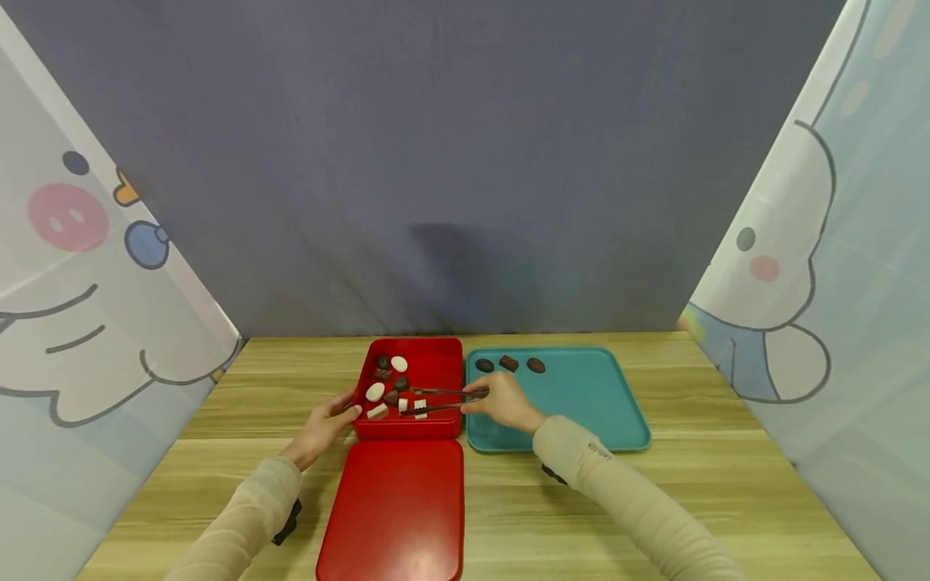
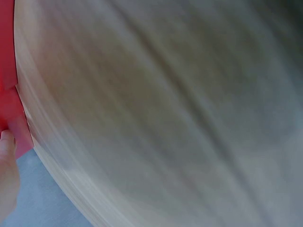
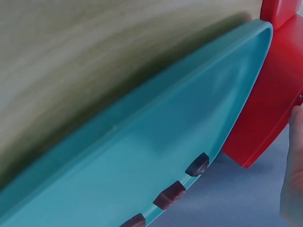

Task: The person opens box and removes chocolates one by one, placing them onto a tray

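Note:
A red box [image 1: 440, 367] holds several dark and white chocolates, among them a white oval one [image 1: 374, 392]. My left hand [image 1: 327, 424] holds the box at its near left corner, thumb toward the front. In the left wrist view, only the thumb [image 2: 7, 156] shows against the red wall. My right hand [image 1: 501, 399] grips dark tongs [image 1: 446, 406] by the closed end, reaching over the box's right wall. The tongs' arms are spread low among the chocolates, near a white block [image 1: 421, 409]. Whether they touch it, I cannot tell.
Right of the box lies a teal tray [image 1: 581, 403] with three dark chocolates along its far edge, including a ridged one [image 1: 508, 363]. A red lid [image 1: 395, 508] lies in front of the box. Behind the wooden table [image 1: 291, 363] hangs a grey curtain [image 1: 465, 161].

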Available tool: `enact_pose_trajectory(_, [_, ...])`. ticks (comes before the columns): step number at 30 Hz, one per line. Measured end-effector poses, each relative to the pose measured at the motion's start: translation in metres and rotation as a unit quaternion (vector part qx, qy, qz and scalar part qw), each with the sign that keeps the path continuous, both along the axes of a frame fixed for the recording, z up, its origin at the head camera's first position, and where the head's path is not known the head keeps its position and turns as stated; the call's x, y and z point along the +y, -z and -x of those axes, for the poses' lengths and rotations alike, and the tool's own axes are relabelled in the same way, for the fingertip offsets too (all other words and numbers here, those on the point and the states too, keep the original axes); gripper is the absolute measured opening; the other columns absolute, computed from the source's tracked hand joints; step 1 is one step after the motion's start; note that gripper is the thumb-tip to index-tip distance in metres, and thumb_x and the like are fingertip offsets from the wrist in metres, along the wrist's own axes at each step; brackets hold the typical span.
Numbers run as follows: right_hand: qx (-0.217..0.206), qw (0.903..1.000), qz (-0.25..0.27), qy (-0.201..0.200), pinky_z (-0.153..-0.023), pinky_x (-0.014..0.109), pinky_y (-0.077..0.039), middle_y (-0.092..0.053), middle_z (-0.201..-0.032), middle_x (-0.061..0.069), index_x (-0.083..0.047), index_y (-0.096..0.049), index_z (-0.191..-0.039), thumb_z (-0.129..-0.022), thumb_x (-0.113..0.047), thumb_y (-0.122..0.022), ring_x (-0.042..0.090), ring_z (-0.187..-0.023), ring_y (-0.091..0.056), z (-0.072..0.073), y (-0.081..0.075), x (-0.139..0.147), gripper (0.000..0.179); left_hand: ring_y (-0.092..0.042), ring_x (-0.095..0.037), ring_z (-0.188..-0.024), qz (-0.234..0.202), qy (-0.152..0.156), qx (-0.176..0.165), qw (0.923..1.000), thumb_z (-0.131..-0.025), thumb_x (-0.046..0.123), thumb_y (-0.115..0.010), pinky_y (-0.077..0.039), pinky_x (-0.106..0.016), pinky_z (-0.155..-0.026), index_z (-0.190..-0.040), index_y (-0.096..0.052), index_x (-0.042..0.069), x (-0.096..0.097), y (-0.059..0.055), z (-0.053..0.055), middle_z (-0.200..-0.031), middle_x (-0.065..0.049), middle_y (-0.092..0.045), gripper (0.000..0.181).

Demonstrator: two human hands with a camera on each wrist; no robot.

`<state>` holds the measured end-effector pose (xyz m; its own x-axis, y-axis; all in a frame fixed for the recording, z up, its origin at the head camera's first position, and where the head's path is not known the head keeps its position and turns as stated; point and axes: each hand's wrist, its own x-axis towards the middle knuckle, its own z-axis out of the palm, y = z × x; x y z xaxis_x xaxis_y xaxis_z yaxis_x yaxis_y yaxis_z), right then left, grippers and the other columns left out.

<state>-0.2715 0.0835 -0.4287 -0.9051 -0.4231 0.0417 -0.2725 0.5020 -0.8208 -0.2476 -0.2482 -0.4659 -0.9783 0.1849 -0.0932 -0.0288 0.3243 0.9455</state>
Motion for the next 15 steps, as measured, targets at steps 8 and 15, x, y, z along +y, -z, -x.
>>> enact_pose_trajectory(8, [0.000, 0.9996, -0.028, 0.004, -0.065, 0.025, -0.052, -0.068, -0.104, 0.005, -0.010, -0.070, -0.105, -0.079, -0.021, -0.073, 0.014, -0.083, -0.062, 0.002, 0.000, -0.007, 0.029, -0.029, -0.037, -0.134, -0.005, 0.003, -0.010, 0.9999, -0.097, 0.022, -0.046, -0.032, -0.050, -0.106, -0.145, -0.022, -0.001, 0.000, -0.001, -0.002, -0.147, -0.022, -0.025, 0.058])
enact_pose_trajectory(15, [0.019, 0.9993, -0.031, -0.005, -0.063, 0.024, -0.052, -0.069, -0.102, 0.012, -0.004, -0.070, -0.104, -0.078, -0.018, -0.073, 0.015, -0.079, -0.064, 0.003, -0.004, -0.013, 0.030, -0.028, -0.037, -0.134, 0.000, 0.000, -0.002, 1.0000, -0.097, 0.024, -0.047, -0.030, -0.051, -0.107, -0.145, -0.022, 0.000, -0.001, 0.000, -0.001, -0.148, -0.022, -0.025, 0.059])
